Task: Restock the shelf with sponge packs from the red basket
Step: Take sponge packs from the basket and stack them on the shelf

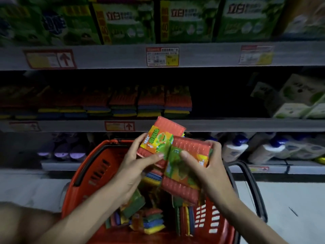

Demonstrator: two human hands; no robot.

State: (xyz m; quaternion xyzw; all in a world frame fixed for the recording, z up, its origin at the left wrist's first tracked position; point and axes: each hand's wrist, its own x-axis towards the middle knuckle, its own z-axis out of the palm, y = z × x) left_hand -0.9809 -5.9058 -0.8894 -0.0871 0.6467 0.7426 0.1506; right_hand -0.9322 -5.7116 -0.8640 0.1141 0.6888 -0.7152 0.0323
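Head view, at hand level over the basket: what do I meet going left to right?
From the left: left hand → upper sponge pack that it holds → lower sponge pack → right hand gripping that one. All of this is above the red basket.

The top shelf carries a row of large green boxes standing side by side, and price tags line its front edge. The middle shelf holds stacked sponge packs in a row from the left to about the centre. They are orange on top, with blue, green and yellow layers below. At its far right stand pale green-and-white cartons. The lower shelf bears white bottles with blue caps on the right and dim purple items, possibly pouches, on the left. Below is the pale floor, where the red basket has more packs lying inside.
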